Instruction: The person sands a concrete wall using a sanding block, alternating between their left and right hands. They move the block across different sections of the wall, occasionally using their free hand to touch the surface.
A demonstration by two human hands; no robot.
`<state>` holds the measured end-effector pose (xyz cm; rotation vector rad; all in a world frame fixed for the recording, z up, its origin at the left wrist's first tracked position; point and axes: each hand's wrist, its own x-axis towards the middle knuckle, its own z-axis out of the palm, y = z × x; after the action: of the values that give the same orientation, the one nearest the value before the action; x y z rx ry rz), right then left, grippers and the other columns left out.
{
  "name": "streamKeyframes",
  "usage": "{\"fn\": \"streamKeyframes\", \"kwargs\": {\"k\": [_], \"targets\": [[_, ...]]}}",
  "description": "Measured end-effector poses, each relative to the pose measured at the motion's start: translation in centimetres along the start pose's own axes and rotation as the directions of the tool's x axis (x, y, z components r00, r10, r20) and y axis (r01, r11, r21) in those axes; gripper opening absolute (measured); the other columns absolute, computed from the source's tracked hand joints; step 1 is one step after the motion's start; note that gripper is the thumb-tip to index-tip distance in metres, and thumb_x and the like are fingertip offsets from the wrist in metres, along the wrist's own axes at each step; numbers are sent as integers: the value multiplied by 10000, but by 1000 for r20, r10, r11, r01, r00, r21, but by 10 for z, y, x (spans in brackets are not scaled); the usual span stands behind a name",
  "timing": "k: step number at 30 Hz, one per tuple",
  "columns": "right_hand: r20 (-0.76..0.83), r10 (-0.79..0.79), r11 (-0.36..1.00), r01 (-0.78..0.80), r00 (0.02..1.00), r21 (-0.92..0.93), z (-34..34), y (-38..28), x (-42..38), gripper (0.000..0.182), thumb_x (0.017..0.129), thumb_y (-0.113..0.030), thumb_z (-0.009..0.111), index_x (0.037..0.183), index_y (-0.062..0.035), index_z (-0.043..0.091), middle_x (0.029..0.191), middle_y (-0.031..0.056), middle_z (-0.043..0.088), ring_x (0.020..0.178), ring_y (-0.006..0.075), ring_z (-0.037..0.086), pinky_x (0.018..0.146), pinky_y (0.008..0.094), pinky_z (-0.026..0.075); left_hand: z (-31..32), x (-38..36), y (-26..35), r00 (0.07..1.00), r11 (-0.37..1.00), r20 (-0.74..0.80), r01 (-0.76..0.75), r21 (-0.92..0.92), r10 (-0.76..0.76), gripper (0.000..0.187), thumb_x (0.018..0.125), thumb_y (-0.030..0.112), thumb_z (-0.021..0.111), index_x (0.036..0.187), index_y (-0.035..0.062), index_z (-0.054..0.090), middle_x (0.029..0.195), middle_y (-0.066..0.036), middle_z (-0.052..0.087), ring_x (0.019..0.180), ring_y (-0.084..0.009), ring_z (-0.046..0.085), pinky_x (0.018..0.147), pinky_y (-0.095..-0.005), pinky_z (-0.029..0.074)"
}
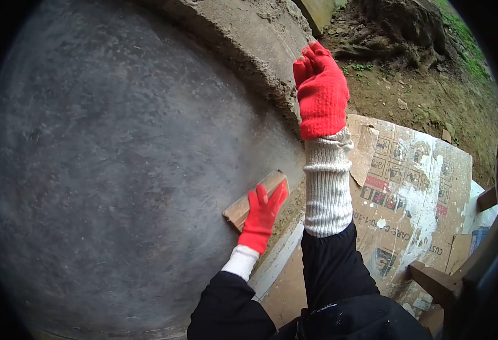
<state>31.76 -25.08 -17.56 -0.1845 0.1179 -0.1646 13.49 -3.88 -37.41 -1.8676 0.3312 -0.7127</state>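
Block (241, 209), wooden, clasped in my left hand (265, 212) against grey slab (118, 170): apparently a rubbing step, next calling for even pressure; right hand (322, 93), grip untellable.

On the cardboard (368, 241) — "CUST" (435, 249), "CARE" (401, 225)

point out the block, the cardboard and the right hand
block (239, 211): head view, bare end beside the fingers
cardboard (394, 208): head view, middle of its printed face
right hand (323, 93): head view, middle of the red glove
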Motion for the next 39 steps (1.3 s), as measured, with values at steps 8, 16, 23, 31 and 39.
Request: {"fn": "streamKeyframes", "kwargs": {"k": [8, 16, 23, 31, 39], "targets": [[57, -52, 994, 46, 997, 103, -17, 16, 9, 296, 958, -44, 512, 1238, 49, 536, 1132, 117, 635, 1022, 181, 614, 826, 289, 549, -82, 104, -162, 968, 960, 91, 246, -134, -235, 549, 808, 232, 644, 1341, 298, 532, 1504, 59, 381, 1223, -338, 422, 984, -487, 365], [37, 26, 926, -38, 999, 376, -32, 10, 24, 179, 934, -14, 498, 1077, -17, 605, 1050, 88, 666, 979, 200, 629, 761, 337, 563, 20, -7, -6, 900, 499, 288, -424, 756, 327, 387, 1013, 422, 380, 1328, 217, 471, 1553, -160, 241, 1419, -365, 232, 1178, -464, 216], [122, -32, 932, -14, 992, 363, -35, 13, 28, 198, 913, 5, 502, 1068, -27, 621, 1028, 74, 674, 940, 215, 628, 760, 363, 563, -80, 85, -160, 979, 988, 161, 137, -70, -125, 534, 888, 246, 564, 1402, 268, 423, 1497, 20, 389, 1281, -341, 391, 1088, -504, 326], [47, 47, 889, -63, 998, 453, -53, 17, 32, 210, 920, -1, 480, 1070, -39, 622, 1065, 72, 674, 956, 218, 627, 750, 387, 568, -11, 43, -13, 988, 997, 140, -57, -44, 63, 441, 943, 253, 497, 1377, 278, 426, 1522, -35, 327, 1269, -353, 401, 1074, -520, 345], [185, -336, 932, 298, 924, 204, -44, -1, 34, 204, 931, 14, 464, 1092, 4, 589, 1067, 119, 653, 971, 248, 618, 760, 397, 573, -61, 75, -128, 991, 981, 131, 44, -189, -19, 217, 984, 346, 451, 1131, 197, 510, 1427, -119, 434, 1292, -372, 427, 1131, -541, 282]]}}
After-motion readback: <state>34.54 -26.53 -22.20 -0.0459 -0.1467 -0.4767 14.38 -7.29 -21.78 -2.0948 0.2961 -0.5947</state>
